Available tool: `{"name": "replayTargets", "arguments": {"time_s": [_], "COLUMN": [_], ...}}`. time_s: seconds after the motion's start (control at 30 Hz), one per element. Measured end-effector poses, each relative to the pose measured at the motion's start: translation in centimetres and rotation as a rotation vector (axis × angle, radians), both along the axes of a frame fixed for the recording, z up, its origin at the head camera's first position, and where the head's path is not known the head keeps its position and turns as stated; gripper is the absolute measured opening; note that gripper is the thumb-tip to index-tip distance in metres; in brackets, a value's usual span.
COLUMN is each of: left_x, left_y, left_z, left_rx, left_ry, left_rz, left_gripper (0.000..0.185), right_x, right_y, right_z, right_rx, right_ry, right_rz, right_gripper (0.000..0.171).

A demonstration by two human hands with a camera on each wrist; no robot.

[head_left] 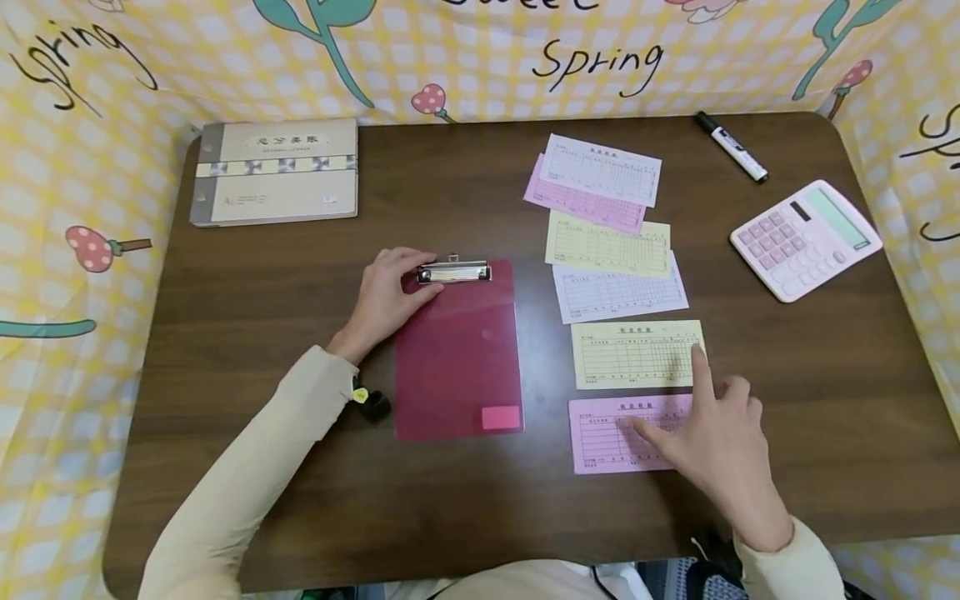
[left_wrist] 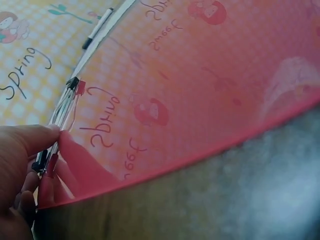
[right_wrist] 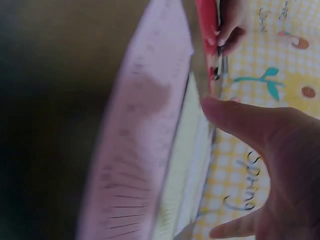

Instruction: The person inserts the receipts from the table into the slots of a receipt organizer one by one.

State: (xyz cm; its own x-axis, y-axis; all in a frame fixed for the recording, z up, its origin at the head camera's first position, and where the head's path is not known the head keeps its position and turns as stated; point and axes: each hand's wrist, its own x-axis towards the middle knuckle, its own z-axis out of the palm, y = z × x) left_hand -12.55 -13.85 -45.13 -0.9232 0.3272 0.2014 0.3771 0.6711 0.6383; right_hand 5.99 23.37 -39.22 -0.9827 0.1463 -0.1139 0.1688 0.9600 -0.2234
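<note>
A red see-through clipboard lies flat on the brown table, its metal clip at the far end. My left hand grips the clip's left end; in the left wrist view the thumb lies on the clip and the other fingers curl under the board. My right hand lies with spread, straight fingers on a pink slip. Its index fingertip touches the yellow slip just beyond. The right wrist view shows the pink slip edge-on beside that hand.
Further slips lie in a column beyond: white, yellow, pink and white. A pink calculator and a marker sit at the right, a beige ledger book at the back left. Patterned cloth walls surround the table.
</note>
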Motion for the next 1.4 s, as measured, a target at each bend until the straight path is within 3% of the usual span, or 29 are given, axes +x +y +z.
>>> {"name": "replayTargets", "arguments": {"time_s": [0.1, 0.27, 0.53, 0.83, 1.17, 1.4], "left_x": [-0.1, -0.1, 0.0, 0.2, 0.2, 0.1], "left_y": [0.0, 0.0, 0.4, 0.2, 0.0, 0.0], "left_z": [0.0, -0.2, -0.4, -0.2, -0.3, -0.2], "left_rx": [0.006, 0.018, 0.023, 0.029, 0.021, 0.005], "left_ry": [0.022, 0.038, 0.059, 0.054, 0.059, 0.065], "left_rz": [0.01, 0.019, 0.001, 0.003, 0.004, -0.008], "left_gripper": [0.039, 0.036, 0.035, 0.035, 0.035, 0.034], "right_x": [0.6, 0.7, 0.7, 0.4, 0.0, 0.1], "right_y": [0.2, 0.7, 1.6, 1.3, 1.5, 1.3], "right_z": [-0.7, -1.3, -1.4, -1.2, -1.4, -1.5], "right_rx": [0.001, -0.016, -0.049, -0.088, -0.142, -0.152], "right_ry": [-0.083, -0.121, -0.152, -0.14, -0.222, -0.114], "right_rz": [-0.055, -0.083, -0.051, -0.079, -0.041, -0.003], "right_gripper": [0.128, 0.13, 0.122, 0.125, 0.123, 0.114]}}
